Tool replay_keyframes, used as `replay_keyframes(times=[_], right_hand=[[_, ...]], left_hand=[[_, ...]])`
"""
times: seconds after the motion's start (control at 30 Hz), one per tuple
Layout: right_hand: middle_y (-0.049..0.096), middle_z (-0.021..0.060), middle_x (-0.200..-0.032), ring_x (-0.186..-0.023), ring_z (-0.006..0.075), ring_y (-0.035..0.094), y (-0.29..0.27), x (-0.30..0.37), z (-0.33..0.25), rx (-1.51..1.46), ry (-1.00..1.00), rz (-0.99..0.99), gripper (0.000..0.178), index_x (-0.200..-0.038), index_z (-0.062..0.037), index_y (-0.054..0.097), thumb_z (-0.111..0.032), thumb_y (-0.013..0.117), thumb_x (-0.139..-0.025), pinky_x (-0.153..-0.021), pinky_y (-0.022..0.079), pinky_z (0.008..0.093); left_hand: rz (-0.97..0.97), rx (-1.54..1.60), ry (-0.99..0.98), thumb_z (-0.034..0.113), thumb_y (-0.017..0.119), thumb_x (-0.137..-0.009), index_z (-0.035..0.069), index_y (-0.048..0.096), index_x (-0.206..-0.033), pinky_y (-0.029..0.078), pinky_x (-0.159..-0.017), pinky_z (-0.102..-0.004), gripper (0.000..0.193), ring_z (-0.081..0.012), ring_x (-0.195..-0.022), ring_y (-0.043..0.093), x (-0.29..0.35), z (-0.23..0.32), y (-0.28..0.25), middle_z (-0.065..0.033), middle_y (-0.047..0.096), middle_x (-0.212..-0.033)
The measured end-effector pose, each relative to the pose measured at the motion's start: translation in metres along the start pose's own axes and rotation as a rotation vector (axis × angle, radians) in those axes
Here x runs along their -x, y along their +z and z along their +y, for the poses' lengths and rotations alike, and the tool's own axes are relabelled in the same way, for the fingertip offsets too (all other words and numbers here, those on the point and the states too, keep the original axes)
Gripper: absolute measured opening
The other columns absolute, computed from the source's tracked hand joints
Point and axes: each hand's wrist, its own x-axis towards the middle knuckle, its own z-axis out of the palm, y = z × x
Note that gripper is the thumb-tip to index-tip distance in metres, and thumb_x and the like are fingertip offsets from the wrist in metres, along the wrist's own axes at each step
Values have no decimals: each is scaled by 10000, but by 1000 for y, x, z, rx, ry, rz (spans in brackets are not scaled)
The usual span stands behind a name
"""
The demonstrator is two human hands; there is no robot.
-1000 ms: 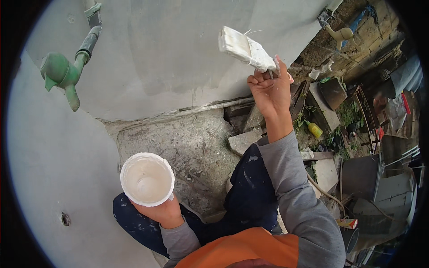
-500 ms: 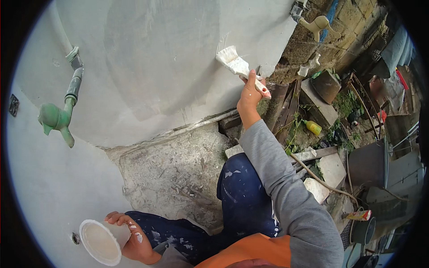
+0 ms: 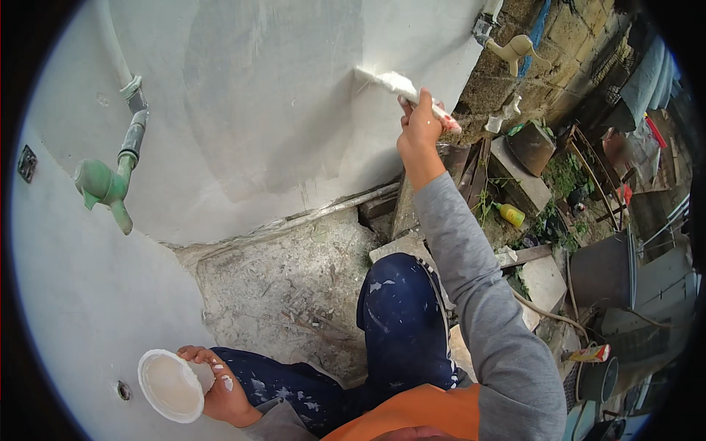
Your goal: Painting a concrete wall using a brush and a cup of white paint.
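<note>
My right hand [image 3: 421,132] is closed round the handle of a paintbrush [image 3: 397,84] with white paint on it. The brush tip meets the white wall [image 3: 294,158], and the brush now shows its narrow side. At the lower left, my left hand [image 3: 223,386] wraps round a white tub [image 3: 143,375], fingers on its side and specks of white on the skin. Pale paint [image 3: 173,388] lies inside the tilted tub. A greyer patch covers part of the wall left of the brush.
A green tap [image 3: 107,189] juts out at the left, and another tap [image 3: 512,51] sits at the upper right. Below the wall is a rough concrete floor [image 3: 287,268]. Rubble, a yellow bottle [image 3: 510,214] and a grey bucket [image 3: 604,272] stand to the right.
My right hand has shifted slightly right and up, turning the brush from its broad face to its edge. The tub in my left hand has hardly moved.
</note>
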Motion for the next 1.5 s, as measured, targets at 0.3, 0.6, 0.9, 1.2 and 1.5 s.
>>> replay_keyframes(times=[0.3, 0.6, 0.9, 1.2, 1.5], right_hand=[[599, 69, -838, -763, 127, 565, 18, 0, 1, 243, -473, -103, 297, -876, -31, 460, -280, 602, -952, -694, 447, 287], [599, 83, -964, -800, 166, 562, -150, 34, 114, 771, -32, 43, 311, -1004, -12, 547, -295, 636, -909, -692, 458, 343], [577, 107, -1137, -888, 167, 663, 33, 9, -24, 102, 6, -130, 545, -1328, -75, 305, -247, 619, -917, -754, 468, 263], [607, 63, -927, -805, 120, 594, 79, -8, -35, 126, -554, -231, 279, -918, -61, 448, -279, 621, -932, -696, 444, 261], [592, 82, -798, -721, 147, 550, -135, 45, 113, 767, -171, -84, 255, -854, -1, 507, -226, 617, -903, -662, 450, 325]], left_hand=[[28, 0, 20, 111, 606, -883, -26, 409, -1259, 401, -906, -350, 446, -232, -1092, 468, 0, 2, -5, -136, 462, -1168], [-23, -10, -26, 151, 605, -892, -31, 439, -1257, 415, -886, -362, 440, -257, -1072, 479, 4, -1, 2, -154, 496, -1136], [-49, -13, -45, 141, 613, -894, -32, 477, -1226, 424, -856, -354, 399, -250, -1061, 498, 7, 2, -1, -164, 530, -1127], [-12, 5, 11, 148, 614, -891, -30, 476, -1229, 417, -850, -358, 406, -244, -1063, 498, 8, 1, -3, -158, 528, -1142], [-58, -82, -90, 160, 591, -901, -22, 478, -1266, 417, -852, -364, 423, -256, -991, 483, 12, 6, -3, -151, 521, -1161]])
